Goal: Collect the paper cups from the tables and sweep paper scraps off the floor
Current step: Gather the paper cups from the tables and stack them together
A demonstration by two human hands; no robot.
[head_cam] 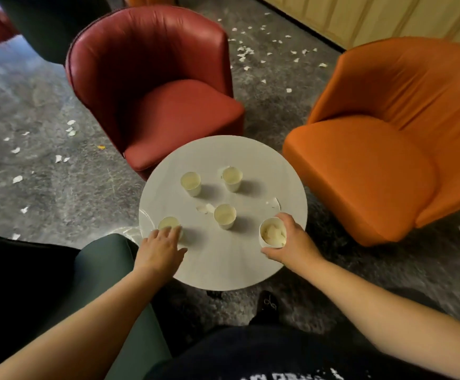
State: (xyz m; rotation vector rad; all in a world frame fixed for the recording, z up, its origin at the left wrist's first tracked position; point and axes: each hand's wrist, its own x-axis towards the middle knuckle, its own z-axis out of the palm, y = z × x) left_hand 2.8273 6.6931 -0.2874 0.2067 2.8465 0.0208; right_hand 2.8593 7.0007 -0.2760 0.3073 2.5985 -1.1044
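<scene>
Several white paper cups stand on a small round white table (223, 267). My right hand (291, 242) grips one cup (272, 233) with crumpled paper inside, near the table's right front edge. My left hand (161, 246) reaches with straight fingers over the near-left cup (168, 223), fingertips touching its rim. Three more cups stand free: one at the centre (225, 216), one at the back left (191, 183), one at the back right (232, 178). Torn paper scraps lie on the tabletop (205, 208) and on the grey floor (245, 52).
A dark red armchair (154, 86) stands behind the table and an orange armchair (382, 149) to its right. A dark green seat (100, 270) is at my left. More scraps litter the floor on the left (18, 179). A wooden wall panel (374, 17) runs at the back right.
</scene>
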